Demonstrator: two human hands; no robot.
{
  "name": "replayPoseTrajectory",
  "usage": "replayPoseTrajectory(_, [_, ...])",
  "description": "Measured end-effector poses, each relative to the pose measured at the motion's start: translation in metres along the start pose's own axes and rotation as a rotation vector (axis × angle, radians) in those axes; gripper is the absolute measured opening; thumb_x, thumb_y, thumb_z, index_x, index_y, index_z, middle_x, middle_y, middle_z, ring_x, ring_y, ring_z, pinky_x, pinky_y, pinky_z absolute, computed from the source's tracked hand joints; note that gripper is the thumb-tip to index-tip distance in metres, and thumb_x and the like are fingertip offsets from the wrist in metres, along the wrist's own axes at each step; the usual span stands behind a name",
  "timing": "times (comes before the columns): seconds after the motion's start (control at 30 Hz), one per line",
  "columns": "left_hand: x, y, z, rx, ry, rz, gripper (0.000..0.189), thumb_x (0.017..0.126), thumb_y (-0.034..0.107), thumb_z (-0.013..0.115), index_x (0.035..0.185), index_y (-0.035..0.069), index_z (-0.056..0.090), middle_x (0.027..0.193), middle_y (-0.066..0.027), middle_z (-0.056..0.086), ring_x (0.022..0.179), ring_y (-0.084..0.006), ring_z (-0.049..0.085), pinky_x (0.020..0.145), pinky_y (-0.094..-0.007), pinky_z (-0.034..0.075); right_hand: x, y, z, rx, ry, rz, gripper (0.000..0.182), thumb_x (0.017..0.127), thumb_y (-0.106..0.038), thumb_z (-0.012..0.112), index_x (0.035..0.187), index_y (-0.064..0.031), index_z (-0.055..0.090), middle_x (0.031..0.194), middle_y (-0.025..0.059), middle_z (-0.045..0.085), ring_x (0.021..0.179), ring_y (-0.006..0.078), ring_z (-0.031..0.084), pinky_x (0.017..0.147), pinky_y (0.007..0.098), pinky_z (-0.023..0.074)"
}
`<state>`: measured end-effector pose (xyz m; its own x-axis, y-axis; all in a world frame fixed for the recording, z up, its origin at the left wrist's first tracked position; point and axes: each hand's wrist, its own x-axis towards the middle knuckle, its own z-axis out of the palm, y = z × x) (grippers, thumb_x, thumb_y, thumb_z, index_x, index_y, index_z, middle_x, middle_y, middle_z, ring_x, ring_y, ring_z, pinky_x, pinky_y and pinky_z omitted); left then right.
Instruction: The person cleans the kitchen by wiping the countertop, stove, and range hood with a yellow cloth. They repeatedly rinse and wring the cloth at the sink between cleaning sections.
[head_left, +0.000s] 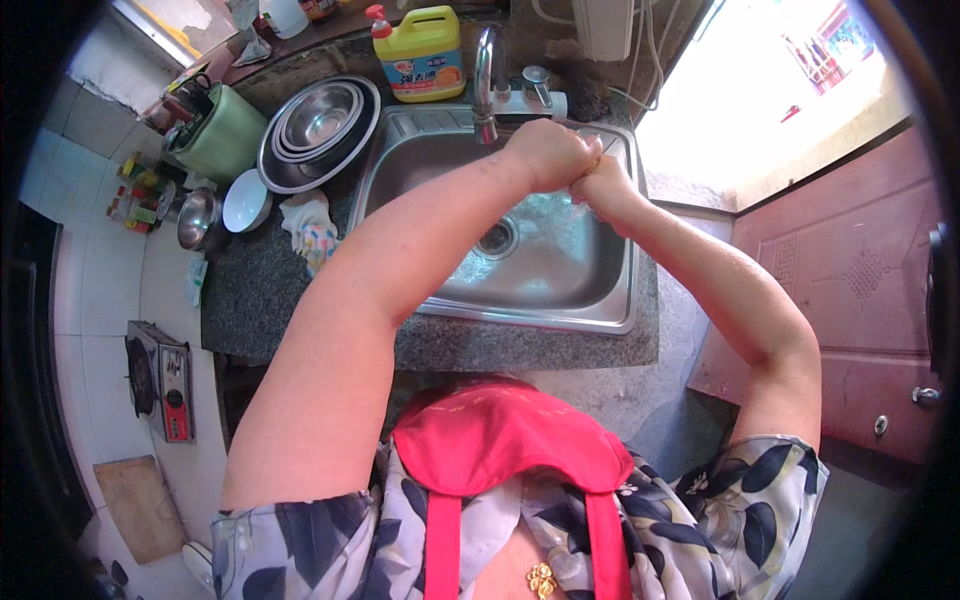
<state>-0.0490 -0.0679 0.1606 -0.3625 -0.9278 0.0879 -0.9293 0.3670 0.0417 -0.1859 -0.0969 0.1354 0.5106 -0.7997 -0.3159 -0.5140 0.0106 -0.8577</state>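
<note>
My left hand (553, 154) and my right hand (606, 186) are pressed together over the back right of a stainless steel sink (525, 309). The fingers of the left hand are curled, and the two hands meet closely. A small pale, shiny bit shows at the left fingertips; whether it is water or an object between the hands cannot be told. Water splashes below them in the basin, around the drain (496, 237). A chrome tap (486, 124) with a separate lever handle (537, 81) stands behind the basin, its spout left of my hands.
Left of the sink are nested metal basins (319, 120), a white bowl (247, 201), a metal bowl (198, 217), a crumpled cloth (309, 229) and a green utensil holder (222, 135). A yellow detergent jug (420, 56) stands behind. A reddish door (847, 285) is at right.
</note>
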Motion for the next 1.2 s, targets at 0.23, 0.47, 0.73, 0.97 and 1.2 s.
replayPoseTrajectory(0.23, [0.009, -0.003, 0.015, 0.061, 0.072, 0.148, 0.017, 0.083, 0.023, 0.05, 0.084, 0.006, 0.055, 0.074, -0.0115, 0.066, 0.071, -0.0291, 0.068, 0.056, -0.0405, 0.053, -0.015, -0.005, 0.002, 0.235, 0.011, 0.193, 0.026, 0.062, 0.002, 0.059, 0.088, -0.0027, 0.056, 0.062, 0.003, 0.048, 0.044, 0.0118, 0.04, 0.036, 0.0274, 0.0281])
replayPoseTrajectory(0.47, [0.001, -0.002, 0.031, 0.057, 0.085, 0.135, 0.017, 0.082, 0.025, 0.051, 0.083, 0.008, 0.056, 0.074, -0.0109, 0.066, 0.067, -0.0289, 0.067, 0.053, -0.0429, 0.053, -0.011, 0.016, 0.007, 0.173, -0.042, 0.158, 0.025, 0.064, 0.002, 0.06, 0.088, -0.0031, 0.056, 0.069, 0.0055, 0.053, 0.049, 0.0134, 0.047, 0.04, 0.0296, 0.035])
replayPoseTrajectory(0.73, [-0.104, 0.027, 0.12, -0.967, -0.292, -0.591, 0.075, 0.064, 0.018, 0.079, 0.126, 0.008, 0.037, 0.105, -0.015, 0.054, 0.082, -0.0299, 0.063, 0.063, -0.0397, 0.054, -0.019, 0.102, 0.067, 0.432, -0.457, -0.021, 0.088, 0.067, 0.004, 0.074, 0.137, -0.0132, 0.024, 0.122, 0.0093, 0.048, 0.112, 0.0203, 0.05, 0.091, 0.0335, 0.0447])
replayPoseTrajectory(0.97, [-0.265, -0.022, 0.065, -1.809, 0.205, -0.794, 0.029, 0.085, 0.022, 0.065, 0.105, 0.003, 0.054, 0.08, -0.0066, 0.061, 0.055, -0.0118, 0.059, 0.04, -0.0245, 0.046, -0.035, 0.029, 0.157, 0.572, -0.618, -0.078, 0.045, 0.089, -0.012, 0.055, 0.131, -0.0048, 0.04, 0.124, 0.0091, 0.05, 0.114, 0.0197, 0.051, 0.094, 0.0344, 0.0443])
replayPoseTrajectory(1.2, [-0.469, -0.029, 0.015, -1.794, 1.034, -0.802, 0.028, 0.093, 0.027, 0.056, 0.108, 0.004, 0.058, 0.097, -0.0003, 0.063, 0.087, -0.008, 0.057, 0.08, -0.024, 0.045, -0.055, -0.053, 0.324, 0.182, -0.768, -0.354, 0.051, 0.08, 0.007, 0.042, 0.13, -0.0041, 0.044, 0.124, 0.007, 0.05, 0.112, 0.0175, 0.05, 0.091, 0.0299, 0.0428])
